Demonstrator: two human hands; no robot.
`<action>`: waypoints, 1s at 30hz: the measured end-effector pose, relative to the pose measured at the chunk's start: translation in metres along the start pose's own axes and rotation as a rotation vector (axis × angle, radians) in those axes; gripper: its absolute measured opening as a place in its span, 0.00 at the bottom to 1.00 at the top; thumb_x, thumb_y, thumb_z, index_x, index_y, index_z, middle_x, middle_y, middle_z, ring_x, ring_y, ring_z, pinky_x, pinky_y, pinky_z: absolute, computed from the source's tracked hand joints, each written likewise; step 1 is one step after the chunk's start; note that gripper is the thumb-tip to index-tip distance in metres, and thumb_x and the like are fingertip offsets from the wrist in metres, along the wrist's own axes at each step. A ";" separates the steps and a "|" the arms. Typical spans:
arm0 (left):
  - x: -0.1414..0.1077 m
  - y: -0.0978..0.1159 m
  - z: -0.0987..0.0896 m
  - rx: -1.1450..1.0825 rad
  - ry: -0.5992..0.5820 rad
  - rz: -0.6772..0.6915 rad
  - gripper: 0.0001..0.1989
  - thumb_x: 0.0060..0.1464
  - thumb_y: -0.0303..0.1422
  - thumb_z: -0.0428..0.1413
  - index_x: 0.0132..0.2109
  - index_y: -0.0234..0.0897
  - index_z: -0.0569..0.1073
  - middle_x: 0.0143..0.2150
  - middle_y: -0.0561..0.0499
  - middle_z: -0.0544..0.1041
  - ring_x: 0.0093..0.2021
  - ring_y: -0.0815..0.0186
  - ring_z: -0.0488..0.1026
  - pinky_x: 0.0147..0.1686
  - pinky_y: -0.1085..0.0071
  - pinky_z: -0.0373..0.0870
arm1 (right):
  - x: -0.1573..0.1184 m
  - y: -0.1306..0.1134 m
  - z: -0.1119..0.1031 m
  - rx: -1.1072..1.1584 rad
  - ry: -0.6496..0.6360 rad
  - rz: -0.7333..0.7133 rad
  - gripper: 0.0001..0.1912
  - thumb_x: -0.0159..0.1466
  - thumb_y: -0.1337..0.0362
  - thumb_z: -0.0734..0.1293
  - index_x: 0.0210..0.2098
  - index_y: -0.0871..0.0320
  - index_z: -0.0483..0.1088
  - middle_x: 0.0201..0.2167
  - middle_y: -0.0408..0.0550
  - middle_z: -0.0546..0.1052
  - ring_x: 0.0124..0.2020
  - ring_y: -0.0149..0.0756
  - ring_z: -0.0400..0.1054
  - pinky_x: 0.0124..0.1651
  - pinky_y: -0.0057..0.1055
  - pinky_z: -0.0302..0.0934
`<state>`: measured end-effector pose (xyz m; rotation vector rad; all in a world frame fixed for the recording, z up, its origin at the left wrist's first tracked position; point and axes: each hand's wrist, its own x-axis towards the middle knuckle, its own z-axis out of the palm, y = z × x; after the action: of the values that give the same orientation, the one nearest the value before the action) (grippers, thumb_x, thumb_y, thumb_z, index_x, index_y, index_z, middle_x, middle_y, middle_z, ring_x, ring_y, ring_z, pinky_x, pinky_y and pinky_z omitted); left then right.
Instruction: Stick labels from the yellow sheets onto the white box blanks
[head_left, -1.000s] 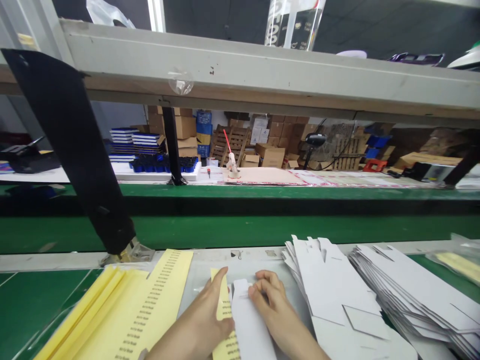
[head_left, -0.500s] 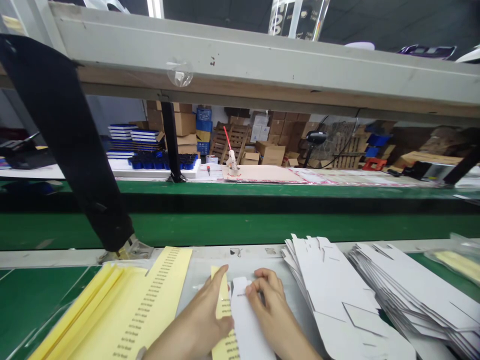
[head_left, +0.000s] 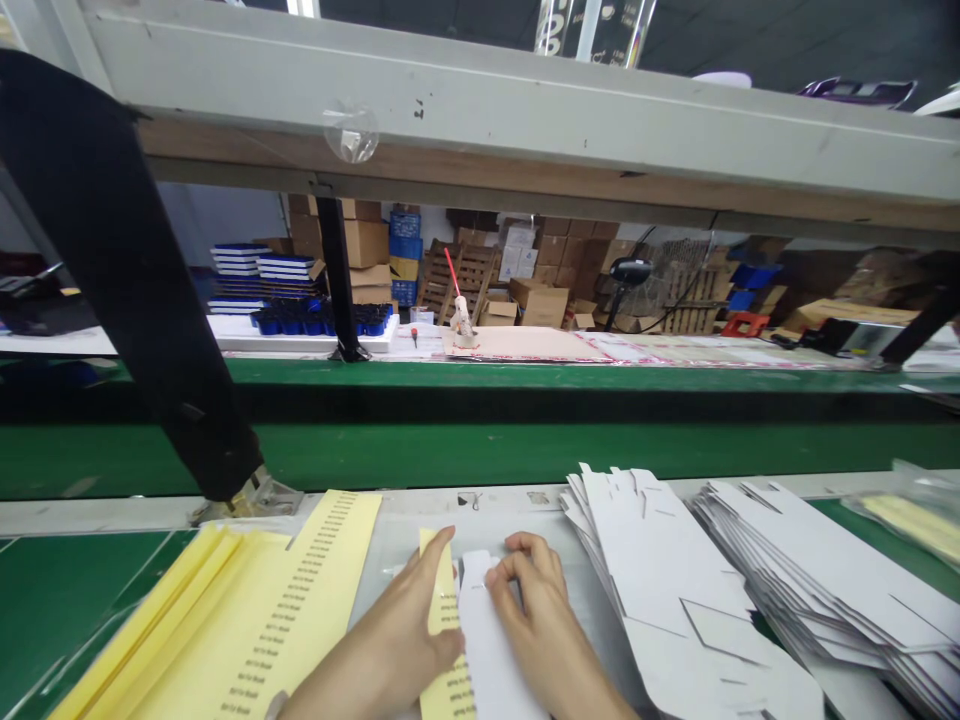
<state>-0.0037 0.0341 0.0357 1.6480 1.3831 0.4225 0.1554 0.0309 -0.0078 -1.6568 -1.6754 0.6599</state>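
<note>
My left hand is wrapped round a narrow yellow strip printed with rows of small dark text. Beside it, my right hand has its thumb and index finger pressed together at the left edge of a white folded card piece. The strip and the white piece lie side by side between my hands. To the left of my left hand lie wide yellow sheets with a column of printed lines. Right of my right hand is a stack of flat white die-cut cards.
A second white card stack and a plastic bag with yellow contents lie at the right. A black-wrapped post rises at the left. Beyond the green belt are blue cups. A shelf beam crosses overhead.
The view has shifted slightly. My right thumb and index finger have moved a little over the top of the white piece; the small dark print seen there before no longer shows. My left hand keeps its hold.
</note>
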 end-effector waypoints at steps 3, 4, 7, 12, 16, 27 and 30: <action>0.000 -0.002 0.001 -0.003 0.001 -0.008 0.40 0.42 0.23 0.50 0.63 0.34 0.45 0.61 0.41 0.55 0.60 0.55 0.53 0.58 0.59 0.51 | 0.000 -0.002 -0.001 -0.047 -0.006 -0.042 0.10 0.61 0.63 0.55 0.25 0.55 0.61 0.40 0.50 0.62 0.48 0.43 0.56 0.50 0.41 0.52; 0.000 -0.003 0.001 -0.003 0.002 -0.008 0.39 0.43 0.23 0.50 0.63 0.34 0.45 0.61 0.41 0.55 0.61 0.55 0.52 0.58 0.58 0.50 | 0.000 -0.003 -0.002 -0.071 -0.012 -0.055 0.09 0.61 0.64 0.55 0.25 0.55 0.61 0.39 0.50 0.63 0.46 0.43 0.57 0.49 0.41 0.52; 0.002 -0.006 0.001 -0.002 -0.001 -0.006 0.40 0.43 0.25 0.51 0.63 0.35 0.45 0.62 0.41 0.54 0.62 0.54 0.49 0.58 0.57 0.50 | 0.002 -0.004 -0.008 -0.088 0.000 -0.036 0.03 0.59 0.65 0.57 0.31 0.55 0.61 0.37 0.49 0.64 0.42 0.42 0.60 0.46 0.39 0.55; 0.003 -0.007 0.000 -0.010 -0.002 -0.019 0.40 0.42 0.24 0.51 0.63 0.36 0.46 0.62 0.41 0.55 0.62 0.52 0.49 0.58 0.55 0.50 | 0.004 -0.005 -0.012 -0.101 -0.025 0.121 0.17 0.59 0.53 0.57 0.43 0.54 0.58 0.34 0.49 0.68 0.38 0.46 0.63 0.40 0.40 0.56; 0.002 -0.008 0.001 -0.046 -0.014 -0.006 0.40 0.43 0.25 0.51 0.63 0.38 0.46 0.62 0.42 0.54 0.62 0.54 0.50 0.58 0.57 0.50 | 0.006 -0.006 -0.012 -0.180 -0.111 0.092 0.10 0.56 0.54 0.61 0.33 0.54 0.61 0.30 0.47 0.73 0.32 0.44 0.65 0.33 0.34 0.53; -0.011 0.009 -0.034 -0.149 -0.007 0.148 0.32 0.47 0.29 0.53 0.59 0.44 0.51 0.51 0.50 0.69 0.47 0.63 0.68 0.46 0.68 0.63 | -0.005 -0.004 -0.027 -0.103 -0.180 0.141 0.16 0.55 0.56 0.62 0.41 0.55 0.63 0.23 0.46 0.71 0.32 0.45 0.66 0.33 0.34 0.54; -0.018 0.018 -0.049 -0.114 0.046 0.161 0.24 0.49 0.34 0.54 0.54 0.48 0.61 0.52 0.53 0.68 0.48 0.62 0.66 0.47 0.67 0.62 | -0.009 -0.014 -0.026 -0.075 -0.143 0.096 0.13 0.56 0.59 0.60 0.41 0.55 0.63 0.22 0.45 0.70 0.32 0.44 0.66 0.34 0.35 0.55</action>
<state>-0.0349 0.0388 0.0808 1.6705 1.2405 0.6251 0.1654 0.0180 0.0187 -1.7888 -1.7481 0.7867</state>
